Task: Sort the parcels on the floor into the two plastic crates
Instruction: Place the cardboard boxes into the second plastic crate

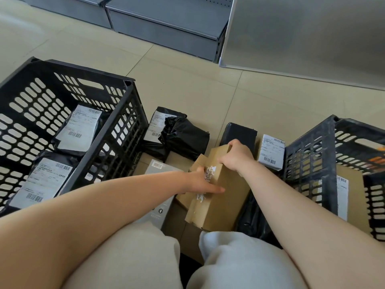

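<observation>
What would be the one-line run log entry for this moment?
phase: picking | both hands gripping brown cardboard box | left black plastic crate: two black bagged parcels | floor: parcels remain

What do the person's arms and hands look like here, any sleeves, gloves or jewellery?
Both forearms are bare up to the frame edge, with no sleeves in view. The left hand and right hand have no gloves, and no watch, bracelet or rings show. No markings are visible on the arms. Below them, the legs are covered in light grey-beige trousers.
</observation>
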Demonstrator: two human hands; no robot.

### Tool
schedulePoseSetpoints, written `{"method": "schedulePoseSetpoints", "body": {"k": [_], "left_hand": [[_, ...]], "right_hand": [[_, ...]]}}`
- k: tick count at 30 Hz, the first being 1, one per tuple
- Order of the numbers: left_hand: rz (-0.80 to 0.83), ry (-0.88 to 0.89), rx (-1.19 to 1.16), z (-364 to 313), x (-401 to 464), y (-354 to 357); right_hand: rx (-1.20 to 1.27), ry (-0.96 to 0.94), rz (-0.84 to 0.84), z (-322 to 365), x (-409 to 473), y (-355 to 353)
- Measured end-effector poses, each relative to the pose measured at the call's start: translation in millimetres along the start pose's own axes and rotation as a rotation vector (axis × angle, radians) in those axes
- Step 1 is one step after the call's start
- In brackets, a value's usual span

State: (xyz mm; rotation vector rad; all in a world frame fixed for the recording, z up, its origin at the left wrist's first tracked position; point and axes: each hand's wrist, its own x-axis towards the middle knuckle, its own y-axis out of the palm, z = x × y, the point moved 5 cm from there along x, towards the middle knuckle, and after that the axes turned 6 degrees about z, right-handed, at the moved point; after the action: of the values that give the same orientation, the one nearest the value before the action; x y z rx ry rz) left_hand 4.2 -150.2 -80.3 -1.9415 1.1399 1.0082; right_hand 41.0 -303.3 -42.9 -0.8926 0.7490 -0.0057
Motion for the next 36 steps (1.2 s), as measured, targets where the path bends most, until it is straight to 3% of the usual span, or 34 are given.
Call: {"method": "schedulePoseSetpoints", "body": {"k": [7,24,31,36], "left_hand": [[-0.083,0.043,-0.112,-2,1,-13],[-0.251,0.189,-0.19,-26,-48,-69],[-0.357,0.255,-0.472,-23,-65,-108],[-0.401,0.228,-0.68,0,-72,-127]], "right_hand": [[0.018,-0.028,-0.008,7,4,-1],[0.414,-0.059,-0.217,17,-5,-34],[0.543,0.034,-0.354,-7,-3,-50],[0.653,0.156,-0.243,-38,-2,-36]]}}
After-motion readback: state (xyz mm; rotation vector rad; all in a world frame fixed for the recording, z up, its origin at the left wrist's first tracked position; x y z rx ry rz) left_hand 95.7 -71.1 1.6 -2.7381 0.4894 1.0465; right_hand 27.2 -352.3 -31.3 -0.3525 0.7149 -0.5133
